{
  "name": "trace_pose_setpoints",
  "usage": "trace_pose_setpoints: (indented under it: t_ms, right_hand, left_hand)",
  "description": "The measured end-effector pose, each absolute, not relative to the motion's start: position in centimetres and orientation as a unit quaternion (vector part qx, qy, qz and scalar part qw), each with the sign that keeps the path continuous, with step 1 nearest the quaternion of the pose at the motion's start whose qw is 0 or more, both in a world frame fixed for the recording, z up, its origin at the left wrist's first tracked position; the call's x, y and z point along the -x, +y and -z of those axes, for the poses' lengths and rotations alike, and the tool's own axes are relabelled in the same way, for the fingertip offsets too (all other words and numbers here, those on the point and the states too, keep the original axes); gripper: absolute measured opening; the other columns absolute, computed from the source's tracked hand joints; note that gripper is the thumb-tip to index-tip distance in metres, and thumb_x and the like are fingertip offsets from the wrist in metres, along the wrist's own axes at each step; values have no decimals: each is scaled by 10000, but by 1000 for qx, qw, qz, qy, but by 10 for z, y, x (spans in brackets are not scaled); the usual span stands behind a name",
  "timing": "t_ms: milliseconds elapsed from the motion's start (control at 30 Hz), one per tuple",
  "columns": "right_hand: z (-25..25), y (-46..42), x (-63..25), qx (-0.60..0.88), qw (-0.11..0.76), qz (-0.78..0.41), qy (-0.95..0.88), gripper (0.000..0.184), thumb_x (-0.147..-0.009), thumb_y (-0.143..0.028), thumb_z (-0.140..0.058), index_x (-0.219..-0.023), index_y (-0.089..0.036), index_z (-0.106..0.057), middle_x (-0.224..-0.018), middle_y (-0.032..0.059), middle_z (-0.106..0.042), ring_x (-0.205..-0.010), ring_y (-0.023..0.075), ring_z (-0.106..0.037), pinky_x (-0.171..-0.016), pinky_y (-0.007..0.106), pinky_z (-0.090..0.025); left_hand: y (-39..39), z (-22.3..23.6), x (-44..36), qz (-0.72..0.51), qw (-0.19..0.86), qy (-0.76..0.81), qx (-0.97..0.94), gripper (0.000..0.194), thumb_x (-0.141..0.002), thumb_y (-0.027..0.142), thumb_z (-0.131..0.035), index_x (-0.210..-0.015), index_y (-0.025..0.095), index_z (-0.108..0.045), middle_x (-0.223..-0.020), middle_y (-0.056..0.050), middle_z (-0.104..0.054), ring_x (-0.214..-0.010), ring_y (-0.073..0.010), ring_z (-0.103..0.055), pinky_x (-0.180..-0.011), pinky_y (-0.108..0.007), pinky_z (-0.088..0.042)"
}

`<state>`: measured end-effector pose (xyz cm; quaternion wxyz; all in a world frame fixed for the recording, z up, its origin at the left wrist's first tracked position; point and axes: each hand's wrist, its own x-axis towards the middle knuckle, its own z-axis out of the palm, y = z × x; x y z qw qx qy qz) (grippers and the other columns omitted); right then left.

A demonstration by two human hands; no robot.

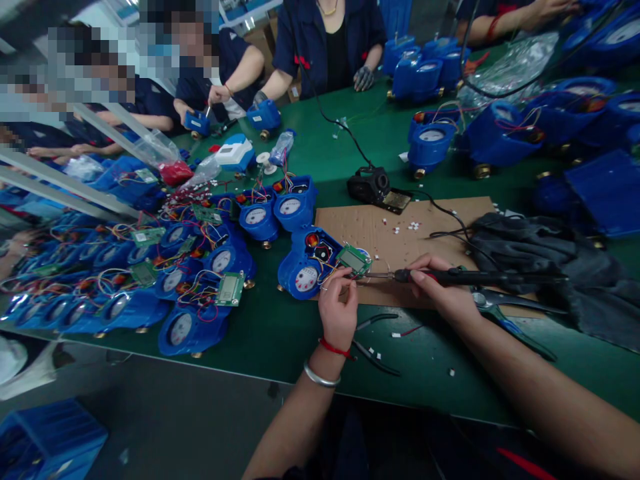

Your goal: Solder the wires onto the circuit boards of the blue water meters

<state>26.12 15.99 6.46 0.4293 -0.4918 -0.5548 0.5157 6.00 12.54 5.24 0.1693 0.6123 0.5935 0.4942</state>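
Observation:
My right hand (445,293) grips a soldering iron (435,275), its metal tip pointing left to the lower edge of a green circuit board (354,259) with a grey display. At that same edge, the fingers of my left hand (339,303) are pinched together among thin wires; what is between them is hidden. The board leans on the right side of a blue water meter (303,263), whose open housing shows wires and a round dial. Under the board and iron lies a brown cardboard sheet (340,217).
Rows of blue meters (120,307) with wires and boards fill the left. A black soldering stand (369,183) sits behind the cardboard. Pliers (377,357), scissors (515,302) and a dark cloth (540,260) lie nearby. Co-workers (333,47) sit across the green table.

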Motion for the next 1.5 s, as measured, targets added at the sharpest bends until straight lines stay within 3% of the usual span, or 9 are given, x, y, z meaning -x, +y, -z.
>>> trace_pose_setpoints:
  t_ms: [1500]
  right_hand:
    - [-63, 158, -265, 484, 429, -511, -566, 195, -846, -390, -591, -865, -195, -583, -563, -30, -567, -508, 103, -496, -504, 232, -348]
  left_hand:
    - [125, -51, -59, -490, 175, 590, -617, 64, -841, 131, -550, -798, 171, -576, -1067, -76, -639, -1048, -196, -575, -919, -435, -464]
